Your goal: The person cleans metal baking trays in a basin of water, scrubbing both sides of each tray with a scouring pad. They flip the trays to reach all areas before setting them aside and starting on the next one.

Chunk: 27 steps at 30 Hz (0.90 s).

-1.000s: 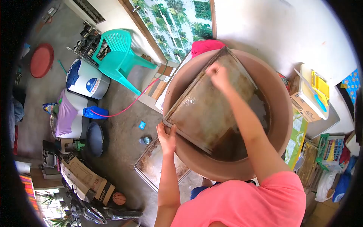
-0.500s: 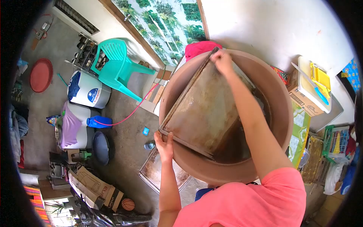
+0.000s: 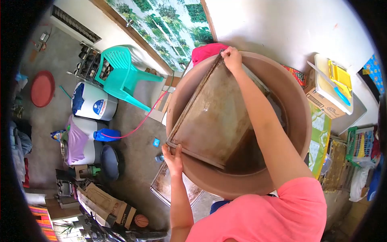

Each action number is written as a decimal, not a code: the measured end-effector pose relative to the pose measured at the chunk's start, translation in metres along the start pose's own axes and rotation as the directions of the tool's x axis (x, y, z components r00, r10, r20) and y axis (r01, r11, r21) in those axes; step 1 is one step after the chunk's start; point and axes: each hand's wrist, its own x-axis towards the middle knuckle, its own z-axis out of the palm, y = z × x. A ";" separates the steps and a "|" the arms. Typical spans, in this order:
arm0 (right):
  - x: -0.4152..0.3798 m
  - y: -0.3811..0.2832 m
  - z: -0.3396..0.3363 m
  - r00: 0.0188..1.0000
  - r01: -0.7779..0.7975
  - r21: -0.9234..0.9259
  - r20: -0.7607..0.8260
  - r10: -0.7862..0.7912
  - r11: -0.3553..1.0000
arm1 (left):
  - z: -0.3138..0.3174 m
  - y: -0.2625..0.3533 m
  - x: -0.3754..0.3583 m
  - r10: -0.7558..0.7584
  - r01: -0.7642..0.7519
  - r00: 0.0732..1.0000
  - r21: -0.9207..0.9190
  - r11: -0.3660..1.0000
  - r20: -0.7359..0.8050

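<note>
A large flat tray (image 3: 213,117), stained brown and wet-looking, leans tilted inside a big round brown tub (image 3: 298,133). Dark water (image 3: 246,159) shows in the tub below it. At the tray's lower left corner, my left hand (image 3: 173,159) grips the rim, thumb on the near side. My right hand (image 3: 232,58) is closed on the tray's upper corner, near the tub's far rim; what else may be in its fingers is too small to tell. A second stained tray (image 3: 163,185) lies on the floor, left of the tub.
A green chair (image 3: 123,76), a white washing machine (image 3: 94,101) and a dark basin (image 3: 109,162) stand to the left. A pink hose (image 3: 141,123) crosses the floor. On the right, a knife (image 3: 328,80) lies on a board above a cardboard box (image 3: 322,103).
My right hand has moved up and slightly left along the tray's edge to its top corner. My left hand stays at the lower corner. The view has shifted slightly.
</note>
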 end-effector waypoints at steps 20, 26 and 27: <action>-0.078 -0.046 0.011 0.999 0.000 0.209 0.048 -0.010 0.978 | -0.001 -0.014 0.005 0.097 -0.097 0.995 0.021 0.995 0.008; -0.034 -0.003 0.012 0.996 -0.091 0.005 -0.004 0.091 0.996 | -0.002 -0.016 0.005 0.091 -0.091 0.996 0.024 0.996 0.005; -0.015 -0.005 -0.001 0.974 -0.226 -0.215 -0.039 0.223 0.950 | -0.001 -0.012 0.003 0.088 -0.088 0.996 0.028 0.996 0.004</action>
